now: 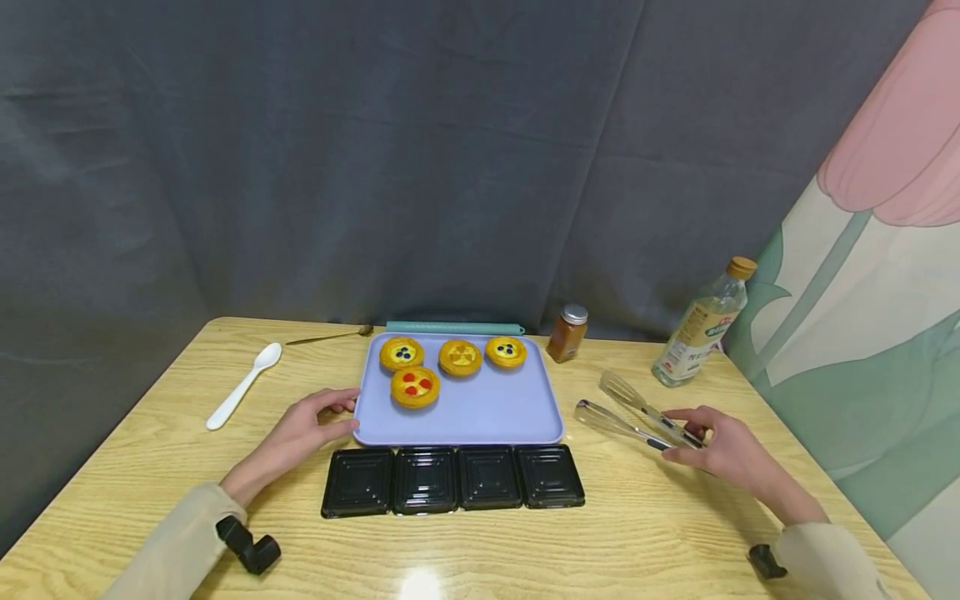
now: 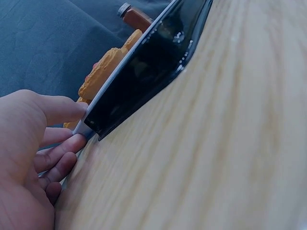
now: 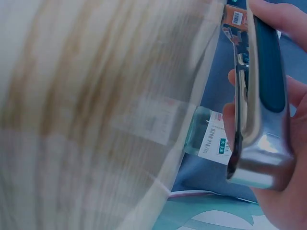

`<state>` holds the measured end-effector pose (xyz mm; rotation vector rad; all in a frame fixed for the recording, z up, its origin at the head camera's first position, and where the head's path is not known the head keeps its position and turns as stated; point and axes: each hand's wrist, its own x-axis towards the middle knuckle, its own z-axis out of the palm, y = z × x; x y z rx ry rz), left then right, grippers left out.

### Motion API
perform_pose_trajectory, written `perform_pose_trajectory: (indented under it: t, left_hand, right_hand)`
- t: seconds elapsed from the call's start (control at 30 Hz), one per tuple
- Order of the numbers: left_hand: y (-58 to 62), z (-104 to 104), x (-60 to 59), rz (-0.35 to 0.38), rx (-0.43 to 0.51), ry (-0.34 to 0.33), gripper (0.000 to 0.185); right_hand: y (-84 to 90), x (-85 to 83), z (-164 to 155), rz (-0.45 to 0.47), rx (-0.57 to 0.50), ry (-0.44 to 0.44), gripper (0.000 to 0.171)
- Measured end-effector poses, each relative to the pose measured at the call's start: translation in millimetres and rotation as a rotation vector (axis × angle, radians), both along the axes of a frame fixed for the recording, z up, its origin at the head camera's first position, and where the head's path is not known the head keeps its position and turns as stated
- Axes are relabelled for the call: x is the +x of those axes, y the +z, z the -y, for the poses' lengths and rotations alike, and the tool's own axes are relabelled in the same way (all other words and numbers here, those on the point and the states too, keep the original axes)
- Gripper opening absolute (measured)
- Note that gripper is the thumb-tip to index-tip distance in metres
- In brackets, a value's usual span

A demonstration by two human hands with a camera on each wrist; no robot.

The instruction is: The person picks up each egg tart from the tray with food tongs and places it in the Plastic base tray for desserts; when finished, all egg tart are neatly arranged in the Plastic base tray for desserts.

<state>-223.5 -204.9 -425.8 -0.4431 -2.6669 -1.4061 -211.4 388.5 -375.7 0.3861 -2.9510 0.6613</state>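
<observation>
Four fruit tarts [image 1: 415, 387] could slide if the left grip [image 1: 303, 428], apparently pinching the lilac tray [image 1: 495, 406], tugs. Right grip [image 1: 725, 452] pinches tongs [image 1: 649, 410] near the right edge of the table [image 1: 637, 533].

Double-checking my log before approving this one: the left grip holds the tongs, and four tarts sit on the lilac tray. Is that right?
One slip: it is the right grip that holds the tongs, as the head view shows. Four tarts do sit on the lilac tray.
</observation>
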Motion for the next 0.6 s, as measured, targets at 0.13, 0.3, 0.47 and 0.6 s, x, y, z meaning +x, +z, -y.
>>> perform_pose_trajectory:
  t: [0.13, 0.3, 0.47, 0.6]
  left_hand:
    - [0.0, 0.5, -0.2, -0.001, 0.005, -0.003, 0.053]
    - [0.0, 1.3, -0.5, -0.007, 0.007, 0.0, 0.053]
    - [0.6, 0.3, 0.4, -0.006, 0.004, 0.0, 0.053]
    - [0.7, -0.3, 0.7, -0.002, 0.002, 0.003, 0.053]
  right_hand:
    - [2.9, 3.0, 0.7, -0.032, 0.003, 0.002, 0.062]
    - [8.9, 6.5, 6.1, -0.08, 0.01, 0.018, 0.06]
    - [18.2, 11.1, 20.7, -0.13, 0.047, 0.024, 0.056]
    - [24.1, 11.2, 33.3, -0.166, 0.074, 0.043, 0.055]
